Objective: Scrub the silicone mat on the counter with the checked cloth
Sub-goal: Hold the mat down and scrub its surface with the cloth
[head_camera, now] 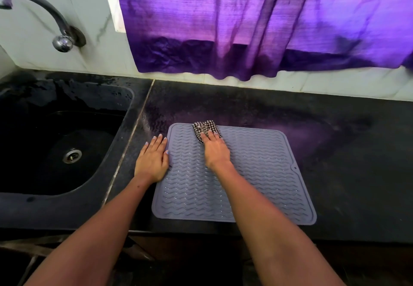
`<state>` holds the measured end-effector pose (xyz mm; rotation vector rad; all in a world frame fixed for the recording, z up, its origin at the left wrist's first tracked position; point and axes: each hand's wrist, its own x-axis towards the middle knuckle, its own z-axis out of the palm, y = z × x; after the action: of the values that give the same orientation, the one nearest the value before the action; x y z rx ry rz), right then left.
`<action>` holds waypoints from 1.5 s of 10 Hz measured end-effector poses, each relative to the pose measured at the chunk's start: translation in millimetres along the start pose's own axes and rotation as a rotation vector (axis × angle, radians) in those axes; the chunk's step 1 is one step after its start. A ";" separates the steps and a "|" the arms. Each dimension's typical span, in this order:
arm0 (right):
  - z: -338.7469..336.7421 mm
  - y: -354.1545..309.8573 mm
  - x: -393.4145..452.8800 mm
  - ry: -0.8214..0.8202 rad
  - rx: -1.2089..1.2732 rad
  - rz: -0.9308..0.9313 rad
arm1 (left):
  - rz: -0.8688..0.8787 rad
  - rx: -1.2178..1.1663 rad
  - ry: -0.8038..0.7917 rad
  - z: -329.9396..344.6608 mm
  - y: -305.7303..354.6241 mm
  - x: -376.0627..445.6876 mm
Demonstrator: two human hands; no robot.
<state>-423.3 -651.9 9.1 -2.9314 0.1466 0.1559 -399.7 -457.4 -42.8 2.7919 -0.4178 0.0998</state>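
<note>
The silicone mat [257, 173], grey-blue with wavy ribs and a raised rim, lies flat on the black stone counter [346, 151], just right of the seam that divides the counter from the sink surround, with its near edge close to the counter's front edge.

At far left a curved chrome tap [44, 15] comes out of the pale marbled wall tiles [33, 46]. Below it sits the black sink [55, 140], wet along its far rim, with a round metal drain [72, 156] in the bottom.

Next comes the left hand [153, 160], palm down and flat, fingers straight and held close together. It rests at the mat's left edge, mostly on the counter, with the thumb side lying over the rim.

The right hand [215, 151] lies palm down on the far left part of the mat, its fingers straight and slightly spread, pressing on the checked cloth [205, 129]. The cloth is bunched, black and white, and sits at the mat's far edge, overlapping the rim a little.

Above the counter, along the far wall, a purple curtain [257, 28] hangs from the middle of the view to the right side, its lower hem darker and crumpled just above the tiles.
</note>
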 end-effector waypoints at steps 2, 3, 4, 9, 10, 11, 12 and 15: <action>-7.4 6.3 -0.4 0.037 0.169 0.005 | 0.004 -0.006 0.015 0.9 -0.4 -0.1; -22.9 11.7 9.9 0.078 0.620 0.226 | 0.005 -0.009 0.019 0.8 -1.2 0.5; -46.1 28.1 19.9 0.176 1.056 0.437 | 0.009 -0.019 0.023 -0.2 -1.3 1.0; -7.9 34.2 -2.9 0.084 -0.007 0.151 | 0.031 -0.007 0.048 2.9 -3.8 3.0; -12.4 34.3 4.2 0.095 0.097 0.197 | 0.024 -0.008 0.052 3.2 -4.0 3.4; -2.2 39.1 0.4 0.066 0.113 0.140 | 0.028 -0.009 0.054 3.8 -4.6 3.5; 1.2 48.9 -0.3 0.122 0.136 0.091 | 0.034 -0.013 0.059 3.4 -5.1 2.9; -44.5 87.6 11.9 0.372 0.474 0.433 | 0.022 -0.021 0.061 3.4 -4.0 4.0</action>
<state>-416.9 -747.5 33.9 -2.3852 0.7599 -0.3213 -394.6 -456.0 -46.8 2.7562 -0.4319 0.1835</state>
